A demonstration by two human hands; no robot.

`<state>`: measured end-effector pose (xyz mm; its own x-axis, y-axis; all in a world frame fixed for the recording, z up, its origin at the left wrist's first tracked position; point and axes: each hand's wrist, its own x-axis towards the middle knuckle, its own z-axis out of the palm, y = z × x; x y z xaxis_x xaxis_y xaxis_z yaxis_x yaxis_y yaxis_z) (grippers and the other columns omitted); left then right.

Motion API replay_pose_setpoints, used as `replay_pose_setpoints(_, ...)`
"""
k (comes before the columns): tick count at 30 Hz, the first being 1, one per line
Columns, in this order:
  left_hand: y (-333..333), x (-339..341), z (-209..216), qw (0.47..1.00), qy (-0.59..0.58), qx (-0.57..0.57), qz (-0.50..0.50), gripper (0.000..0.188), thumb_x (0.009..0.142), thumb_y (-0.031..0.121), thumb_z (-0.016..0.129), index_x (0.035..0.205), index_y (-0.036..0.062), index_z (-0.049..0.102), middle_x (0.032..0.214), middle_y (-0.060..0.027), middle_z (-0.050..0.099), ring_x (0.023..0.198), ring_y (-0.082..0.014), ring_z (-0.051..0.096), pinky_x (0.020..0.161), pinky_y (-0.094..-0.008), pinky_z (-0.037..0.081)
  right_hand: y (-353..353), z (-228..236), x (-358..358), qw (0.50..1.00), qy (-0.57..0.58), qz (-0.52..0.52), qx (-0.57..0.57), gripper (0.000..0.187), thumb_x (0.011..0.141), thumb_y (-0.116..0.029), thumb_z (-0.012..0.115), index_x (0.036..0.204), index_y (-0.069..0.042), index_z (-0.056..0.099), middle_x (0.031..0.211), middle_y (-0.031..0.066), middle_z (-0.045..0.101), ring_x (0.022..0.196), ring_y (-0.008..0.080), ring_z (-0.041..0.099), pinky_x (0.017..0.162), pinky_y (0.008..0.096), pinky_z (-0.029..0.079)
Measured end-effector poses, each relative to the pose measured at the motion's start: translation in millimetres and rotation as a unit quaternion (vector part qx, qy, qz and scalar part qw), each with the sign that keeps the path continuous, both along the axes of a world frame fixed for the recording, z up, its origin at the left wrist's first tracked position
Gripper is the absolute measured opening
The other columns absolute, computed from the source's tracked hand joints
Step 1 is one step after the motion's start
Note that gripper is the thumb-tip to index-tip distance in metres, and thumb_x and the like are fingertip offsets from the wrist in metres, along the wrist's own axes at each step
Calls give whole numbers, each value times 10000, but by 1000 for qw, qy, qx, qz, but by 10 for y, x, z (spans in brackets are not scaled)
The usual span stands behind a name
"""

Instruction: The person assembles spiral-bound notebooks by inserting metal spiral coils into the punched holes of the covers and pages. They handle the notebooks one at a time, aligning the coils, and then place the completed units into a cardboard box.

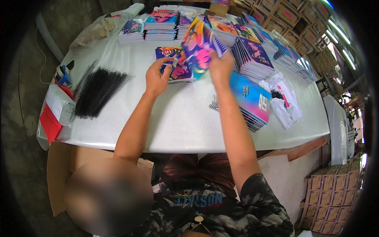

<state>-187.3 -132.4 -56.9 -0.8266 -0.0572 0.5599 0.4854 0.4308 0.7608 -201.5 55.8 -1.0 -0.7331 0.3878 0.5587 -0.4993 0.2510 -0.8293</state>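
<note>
My right hand (222,69) grips a colourful notebook (199,49), lifted, tilted and smeared by motion. Below it, another brightly illustrated notebook (179,73) lies on the white table. My left hand (158,77) is at that notebook's left side, fingers closed around a small greyish thing too small to name. Under my right forearm sits a stack of spiral notebooks (248,96) with blue and pink covers. Left of my left hand, a heap of black spiral binding coils (100,93) is spread on the table.
Several stacks of illustrated notebooks (162,23) line the table's far side and continue down the right. Crumpled white plastic (286,106) lies at the right, a red and white packet (55,106) at the left edge. Cardboard boxes (331,197) are piled beyond the table.
</note>
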Motion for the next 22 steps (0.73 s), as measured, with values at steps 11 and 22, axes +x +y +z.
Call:
replay_pose_setpoints(11, 90, 1174, 307, 942, -167, 216, -197, 352, 739, -21, 553, 1090, -12, 533, 1008, -65, 608, 929, -163, 564, 868, -304, 414, 850, 63, 1809, 953, -88, 281, -71, 183, 775, -53, 665, 940, 7, 614, 829, 17, 617, 742, 76, 550, 677, 227, 455)
replay_pose_setpoints(22, -346, 1641, -197, 894, -255, -367, 44, 465, 847, 101, 540, 1281, 83, 374, 1250, -153, 473, 1159, -314, 447, 1015, -419, 304, 875, -627, 1901, 885, -103, 454, -3, 385, 842, -18, 582, 1216, 13, 492, 1087, 153, 612, 988, 200, 592, 863, 274, 460)
